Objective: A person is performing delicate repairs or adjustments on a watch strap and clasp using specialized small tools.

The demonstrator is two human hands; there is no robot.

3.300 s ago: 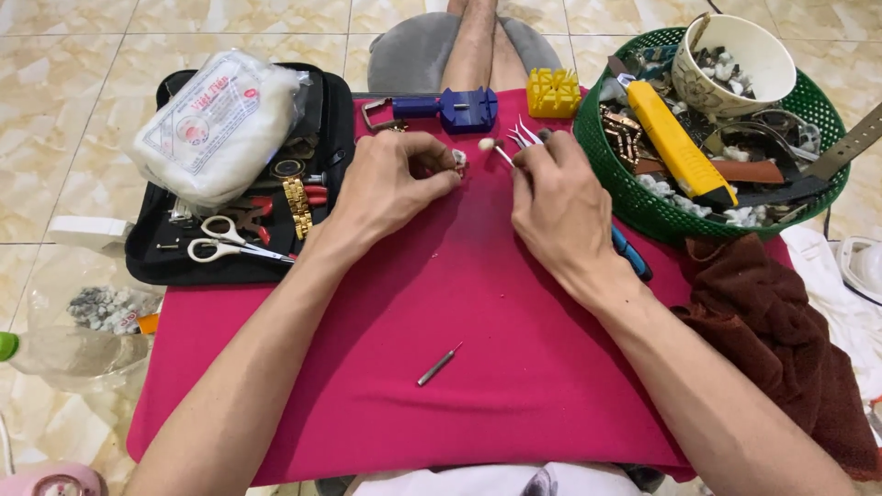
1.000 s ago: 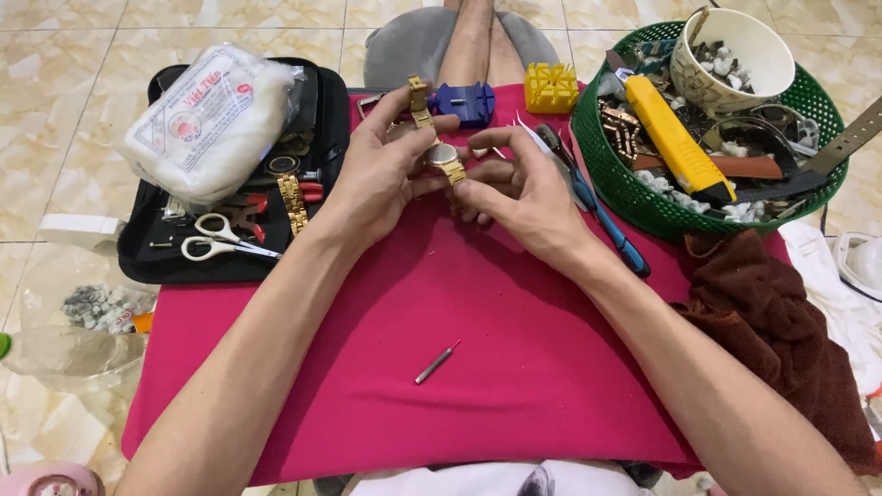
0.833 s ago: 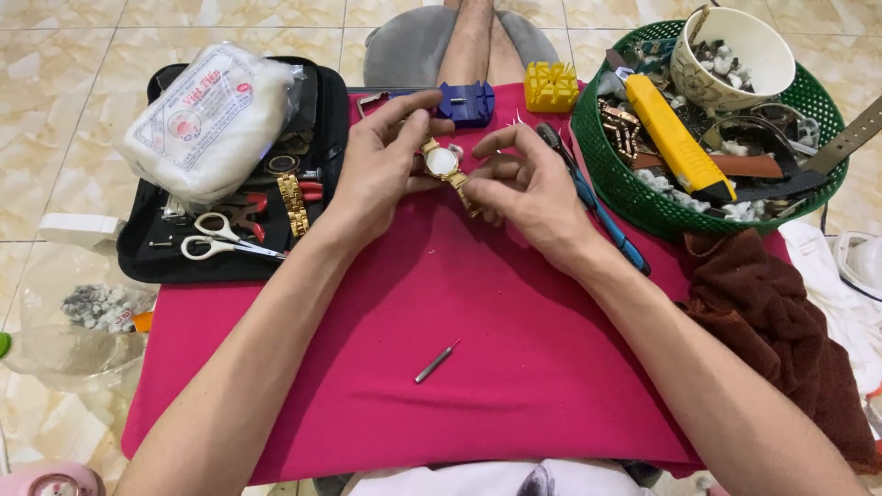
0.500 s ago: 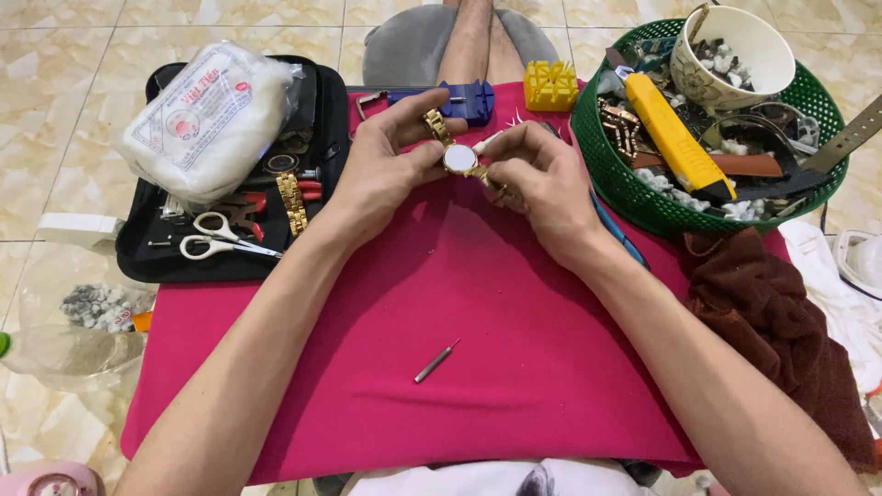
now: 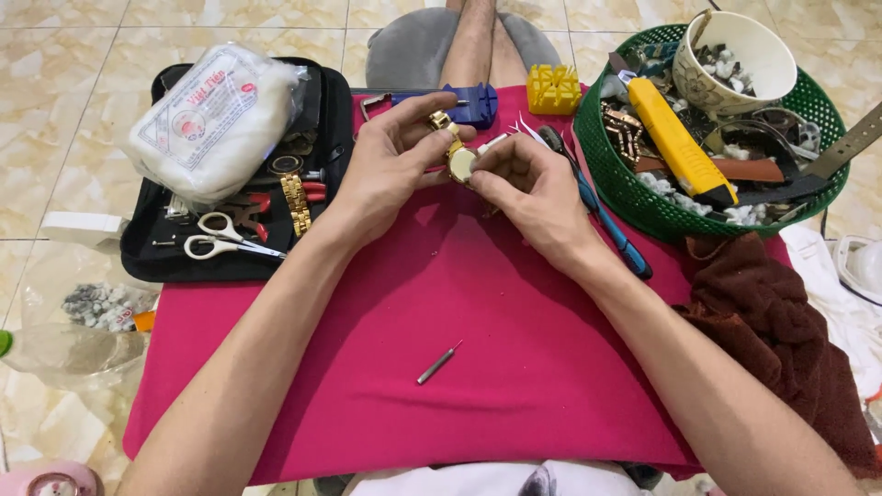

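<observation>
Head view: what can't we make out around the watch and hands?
- Gold watch: dial too small; its band mostly hidden by the left hand and right hand.
- Blue tool: upper part hidden behind the right hand.
- Brown cloth: cut off by the right edge.

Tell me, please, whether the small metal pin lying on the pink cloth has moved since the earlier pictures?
No. The metal pin lies at the same spot on the pink cloth, at the same slant and just as far from its near edge, below both hands.
</observation>
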